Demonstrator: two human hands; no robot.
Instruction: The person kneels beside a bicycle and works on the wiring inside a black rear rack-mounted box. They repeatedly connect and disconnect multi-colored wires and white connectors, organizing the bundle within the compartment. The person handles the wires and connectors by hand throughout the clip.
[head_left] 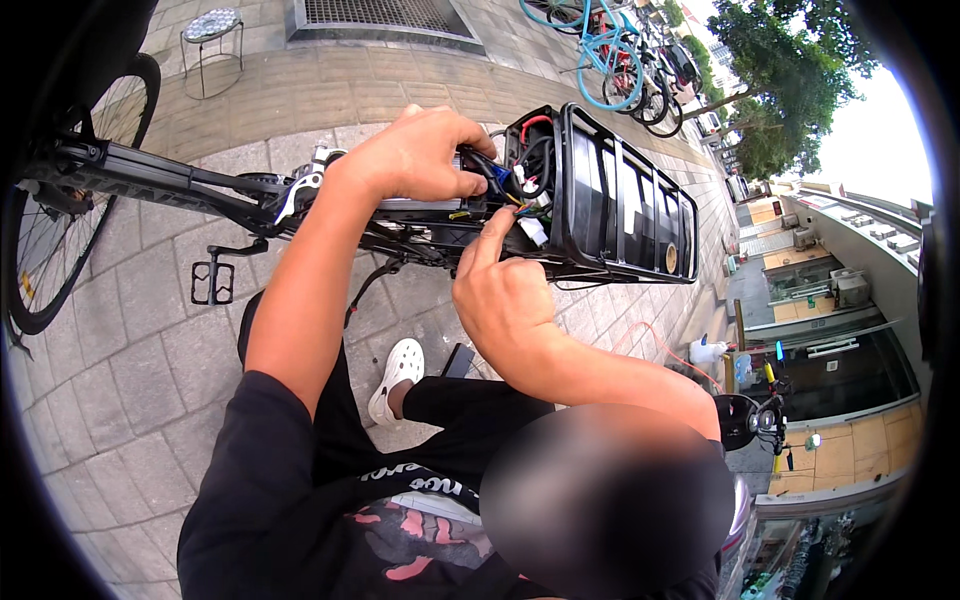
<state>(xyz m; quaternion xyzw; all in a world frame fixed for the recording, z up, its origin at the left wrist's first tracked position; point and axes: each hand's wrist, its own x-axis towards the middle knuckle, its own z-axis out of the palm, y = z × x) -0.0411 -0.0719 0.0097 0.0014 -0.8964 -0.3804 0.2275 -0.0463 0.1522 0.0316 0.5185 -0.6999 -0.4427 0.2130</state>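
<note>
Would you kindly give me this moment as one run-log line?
Left hand: fingers at dark cables | Right hand: index finger extended to thin coloured wires | Nearby: white connector, black rear rack | Grasp: unclear

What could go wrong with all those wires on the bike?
The right hand has its index finger at the thin coloured wires, so a tug might pull one loose.
A black cable loops close to the rear rack and could perhaps get pinched against its frame.
The white connector sits close by too, so it might get knocked.
</note>
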